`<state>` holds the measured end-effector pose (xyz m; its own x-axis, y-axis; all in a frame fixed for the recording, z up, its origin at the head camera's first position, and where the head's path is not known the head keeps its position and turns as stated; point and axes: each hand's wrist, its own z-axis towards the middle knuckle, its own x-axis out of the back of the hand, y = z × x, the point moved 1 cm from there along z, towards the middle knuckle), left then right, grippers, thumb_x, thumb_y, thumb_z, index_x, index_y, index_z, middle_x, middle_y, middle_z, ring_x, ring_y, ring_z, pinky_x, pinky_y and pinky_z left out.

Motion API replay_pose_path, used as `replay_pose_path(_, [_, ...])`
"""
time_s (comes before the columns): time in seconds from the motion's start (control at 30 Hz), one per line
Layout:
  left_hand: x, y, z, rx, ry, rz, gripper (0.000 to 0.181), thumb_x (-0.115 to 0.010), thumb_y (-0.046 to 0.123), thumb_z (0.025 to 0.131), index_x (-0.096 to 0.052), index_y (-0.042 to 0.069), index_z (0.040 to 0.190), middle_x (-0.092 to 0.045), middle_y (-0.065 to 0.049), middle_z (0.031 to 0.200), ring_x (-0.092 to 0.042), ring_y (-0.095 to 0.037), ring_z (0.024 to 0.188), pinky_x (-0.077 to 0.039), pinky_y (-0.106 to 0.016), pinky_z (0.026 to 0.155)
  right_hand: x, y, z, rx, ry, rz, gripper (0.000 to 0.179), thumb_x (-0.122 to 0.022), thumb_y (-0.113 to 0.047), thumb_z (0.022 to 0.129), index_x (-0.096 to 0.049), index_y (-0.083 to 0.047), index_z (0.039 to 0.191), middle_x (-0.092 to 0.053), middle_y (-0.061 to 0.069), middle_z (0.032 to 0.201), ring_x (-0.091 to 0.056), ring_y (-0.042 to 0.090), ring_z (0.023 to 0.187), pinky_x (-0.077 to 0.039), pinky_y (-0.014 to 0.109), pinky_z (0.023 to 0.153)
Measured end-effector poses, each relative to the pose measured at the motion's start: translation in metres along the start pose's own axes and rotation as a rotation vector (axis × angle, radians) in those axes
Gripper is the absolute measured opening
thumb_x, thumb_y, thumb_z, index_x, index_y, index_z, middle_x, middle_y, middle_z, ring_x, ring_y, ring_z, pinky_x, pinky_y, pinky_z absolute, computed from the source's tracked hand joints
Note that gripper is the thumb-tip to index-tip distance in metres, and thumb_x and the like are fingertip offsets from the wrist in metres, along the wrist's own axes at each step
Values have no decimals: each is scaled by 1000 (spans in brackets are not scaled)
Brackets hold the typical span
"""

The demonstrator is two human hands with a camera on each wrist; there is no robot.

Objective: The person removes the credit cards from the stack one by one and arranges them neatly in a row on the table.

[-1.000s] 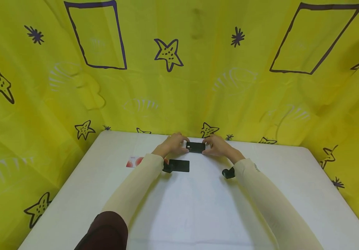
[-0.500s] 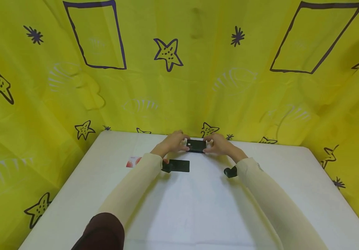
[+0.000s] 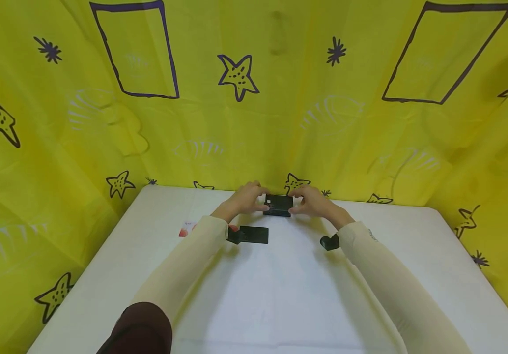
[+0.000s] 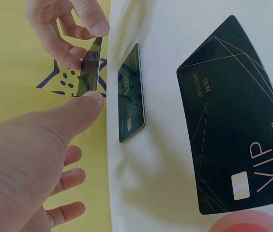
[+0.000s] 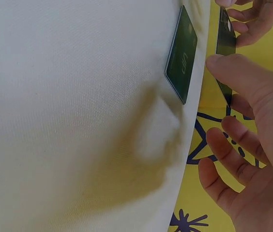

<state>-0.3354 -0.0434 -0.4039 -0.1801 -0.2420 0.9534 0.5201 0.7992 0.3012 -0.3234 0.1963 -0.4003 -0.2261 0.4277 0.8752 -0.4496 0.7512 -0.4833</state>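
Between my two hands a dark card (image 3: 279, 202) with a small light chip mark is held by its short ends, raised over the table. My left hand (image 3: 244, 200) pinches one end between thumb and fingers; my right hand (image 3: 315, 202) pinches the other. In the left wrist view the held card (image 4: 91, 67) appears nearly edge-on. Just below it a dark green VIP card (image 4: 131, 99) lies flat near the table's far edge, also visible as a card (image 5: 182, 58) in the right wrist view. Nearer me lies another black VIP card (image 3: 255, 235), printed with thin angular lines.
A white and red card (image 3: 186, 228) lies partly behind the left forearm. Black wrist cameras (image 3: 330, 242) hang under both sleeves. The white table (image 3: 276, 295) ends at a yellow curtain (image 3: 276, 132) with starfish drawings just behind the hands.
Both hands have lifted the held card slightly up and away, so more of the card lying beneath shows. The right forearm has shifted a little right; the other cards stayed put.
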Motion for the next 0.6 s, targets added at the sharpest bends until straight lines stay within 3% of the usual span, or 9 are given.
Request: replay_pose_path(0.6, [-1,3,-5,-25,8,-13,56,-74,38,96,-60,15,144,-59,-9,131,-54,-26,116,-43,-43,103,4,1,-10,30,11,-14,52,-82,-21,88,-65,1,131,-64,22,123,-63,31,98,-55,45,85])
